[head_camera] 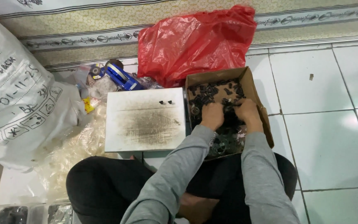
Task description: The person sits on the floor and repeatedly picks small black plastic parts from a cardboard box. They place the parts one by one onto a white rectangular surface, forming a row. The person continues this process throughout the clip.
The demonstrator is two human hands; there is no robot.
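Got my left hand [212, 116] and right hand [248, 113] both curled down into the black parts [212, 92] in the cardboard box [251, 83]; can't tell what they grip.

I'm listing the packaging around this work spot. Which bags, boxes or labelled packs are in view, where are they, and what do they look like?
White sack: far left, bulky, with dark handwriting and printed symbols.
Red bag: top centre, crumpled plastic, against the patterned wall base.
Cardboard box: right of the white board, brown, open, holding small black parts; left hand and right hand are in it.
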